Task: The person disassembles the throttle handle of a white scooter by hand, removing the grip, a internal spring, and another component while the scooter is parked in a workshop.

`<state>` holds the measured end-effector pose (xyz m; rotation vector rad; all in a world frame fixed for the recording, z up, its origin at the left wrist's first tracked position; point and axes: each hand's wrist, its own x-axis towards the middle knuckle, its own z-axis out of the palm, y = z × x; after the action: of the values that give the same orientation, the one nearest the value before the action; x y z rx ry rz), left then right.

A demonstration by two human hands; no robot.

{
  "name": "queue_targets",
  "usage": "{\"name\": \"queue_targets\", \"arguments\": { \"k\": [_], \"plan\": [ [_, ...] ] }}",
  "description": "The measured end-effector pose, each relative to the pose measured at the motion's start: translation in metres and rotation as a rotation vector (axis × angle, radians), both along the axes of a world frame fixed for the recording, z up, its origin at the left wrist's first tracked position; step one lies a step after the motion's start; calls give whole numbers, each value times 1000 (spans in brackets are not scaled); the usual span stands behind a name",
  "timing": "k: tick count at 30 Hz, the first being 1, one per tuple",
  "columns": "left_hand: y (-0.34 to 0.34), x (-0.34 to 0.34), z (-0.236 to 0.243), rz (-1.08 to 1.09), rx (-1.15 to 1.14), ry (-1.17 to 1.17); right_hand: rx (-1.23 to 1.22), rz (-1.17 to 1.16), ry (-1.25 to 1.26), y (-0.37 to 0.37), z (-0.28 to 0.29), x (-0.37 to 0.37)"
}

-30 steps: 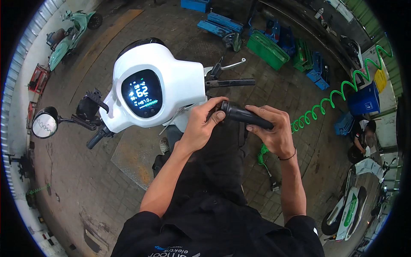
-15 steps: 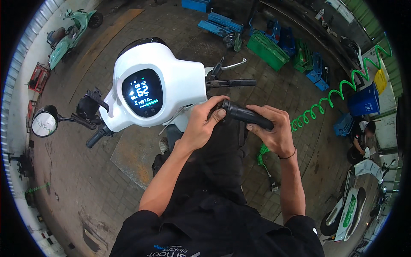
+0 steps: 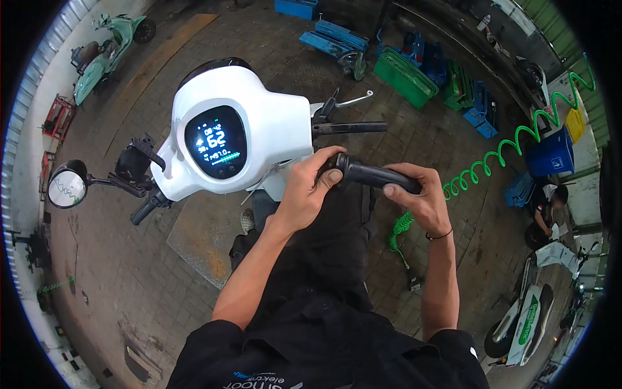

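Note:
A black throttle grip (image 3: 372, 174) lies crosswise in front of my body. My left hand (image 3: 306, 193) is closed round its flanged end, thumb on top. At the other end, my right hand (image 3: 424, 198) pinches the rubber between thumb and fingers. Just beyond stands a white scooter front (image 3: 275, 120) with a lit dash display (image 3: 216, 141). From its right side sticks out a bare black handlebar tube (image 3: 353, 127), apart from the grip. A silver brake lever (image 3: 355, 100) sits above that tube. The left handlebar grip (image 3: 148, 207) remains mounted, near a round mirror (image 3: 67, 188).
A coiled green air hose (image 3: 483, 167) stretches across the right side. Blue and green toolboxes (image 3: 405, 76) stand at the far right. Another person (image 3: 547, 211) crouches by a blue bin (image 3: 551, 154). A metal plate (image 3: 204, 240) lies on the floor; a mint scooter (image 3: 107, 55) stands far left.
My right hand has slid slightly right, toward the grip's outer end, and its fingers have shifted. My left hand keeps its hold at the flange.

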<state>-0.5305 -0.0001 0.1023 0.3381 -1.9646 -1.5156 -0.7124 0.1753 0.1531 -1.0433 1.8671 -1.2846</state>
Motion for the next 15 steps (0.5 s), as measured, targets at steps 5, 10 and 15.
{"name": "queue_targets", "arguments": {
  "k": [5, 10, 15],
  "plan": [
    [3, 2, 3, 19, 62, -43, -175, 2, 381, -6, 7, 4],
    [6, -2, 0, 31, 75, 5, -226, -48, 103, -10, 12, 13],
    [7, -1, 0, 58, 85, 38, -57, -49, -166, 1, 12, 0]
  ]
}}
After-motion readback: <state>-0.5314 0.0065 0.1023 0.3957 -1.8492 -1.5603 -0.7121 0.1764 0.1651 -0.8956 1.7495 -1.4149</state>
